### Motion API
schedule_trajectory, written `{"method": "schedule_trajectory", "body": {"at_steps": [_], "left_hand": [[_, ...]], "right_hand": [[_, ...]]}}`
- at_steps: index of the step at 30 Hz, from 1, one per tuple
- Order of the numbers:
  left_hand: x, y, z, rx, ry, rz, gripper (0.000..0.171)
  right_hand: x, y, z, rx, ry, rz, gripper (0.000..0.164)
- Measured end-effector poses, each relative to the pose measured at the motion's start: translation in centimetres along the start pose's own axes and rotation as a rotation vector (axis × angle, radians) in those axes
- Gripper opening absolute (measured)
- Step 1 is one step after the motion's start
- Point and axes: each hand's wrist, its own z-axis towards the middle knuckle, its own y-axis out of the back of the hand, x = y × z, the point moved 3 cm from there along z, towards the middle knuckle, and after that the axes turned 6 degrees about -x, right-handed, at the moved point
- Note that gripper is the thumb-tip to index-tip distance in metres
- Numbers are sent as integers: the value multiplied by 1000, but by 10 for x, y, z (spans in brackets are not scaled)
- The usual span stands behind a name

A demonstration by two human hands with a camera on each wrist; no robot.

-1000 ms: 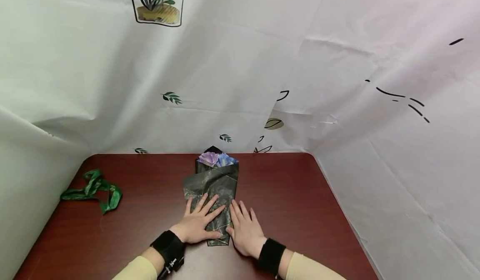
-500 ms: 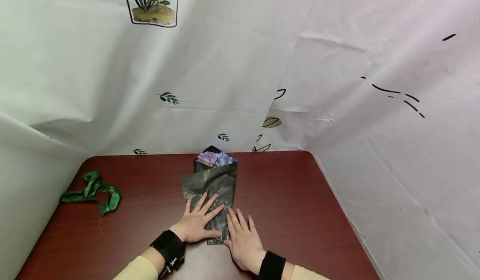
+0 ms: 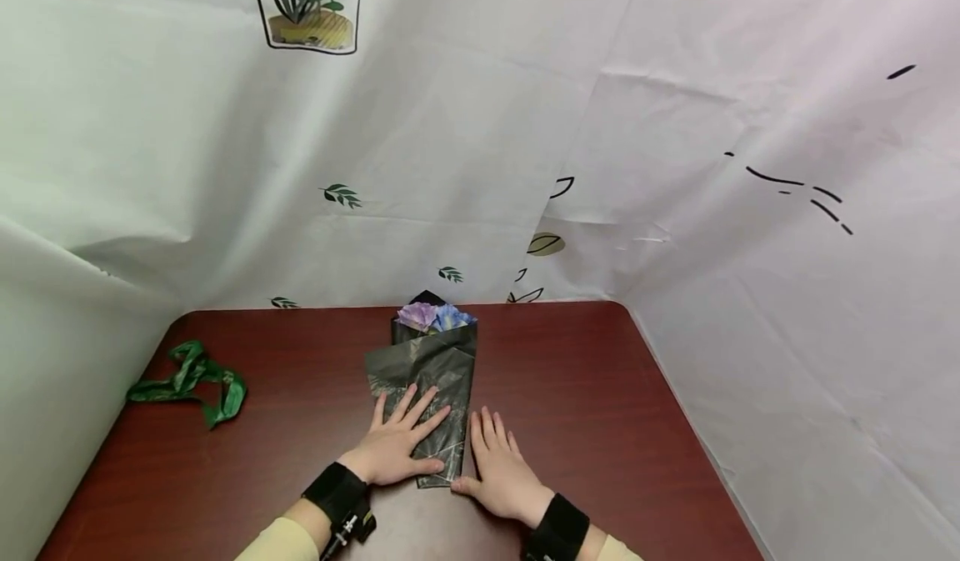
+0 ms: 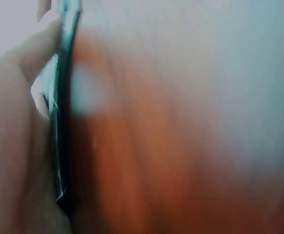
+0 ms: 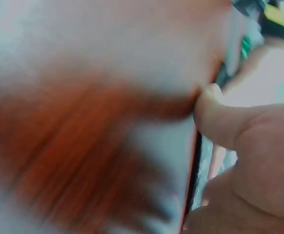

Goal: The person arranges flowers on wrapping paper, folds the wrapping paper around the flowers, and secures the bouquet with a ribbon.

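Left hand (image 3: 393,447): palm down on the black wrapping paper (image 3: 448,369), its 4 fingers (image 3: 422,406) straight and spread wide, thumb extended across the lower part of the paper. The fingers rest flat on the paper and are not curled round anything. Right hand (image 3: 506,476): 4 fingers straight and nearly together, lying just beside the right edge of the paper, grasping nothing. The right thumb (image 3: 467,485) extends towards the lower right corner of the paper; whether it touches that corner cannot be told.

The black wrapping paper, marked with pale lines, lies under the left fingers and to the left of the right fingers. It runs beyond both sets of fingertips and is wider at its far end. There, past the left fingertips, 1 purple bloom (image 3: 417,317) and 1 blue bloom (image 3: 453,318) lie side by side, partly enclosed by the paper.

A green ribbon (image 3: 183,380) lies loosely bent on the dark red worktop (image 3: 585,394), well apart from the left fingers, to their left and slightly beyond. Behind each hand sits a black wrist strap (image 3: 335,494), followed by a pale yellow sleeve (image 3: 281,542). Farthest from the fingers, a white sheet (image 3: 450,127) with printed leaves borders the worktop. Both wrist views are blurred.
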Motion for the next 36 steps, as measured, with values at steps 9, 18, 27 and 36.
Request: {"method": "schedule_trajectory", "body": {"at_steps": [9, 18, 27, 36], "left_hand": [[-1, 0, 1, 4, 16, 13, 94], [0, -4, 2, 27, 14, 21, 95], [-1, -4, 2, 25, 13, 21, 95], [1, -3, 2, 28, 14, 37, 92]], "right_hand": [[3, 11, 19, -196, -135, 875, 92], [8, -1, 28, -258, -137, 731, 106], [4, -7, 28, -218, 87, -93, 63], [-22, 23, 97, -164, 63, -314, 63]]}}
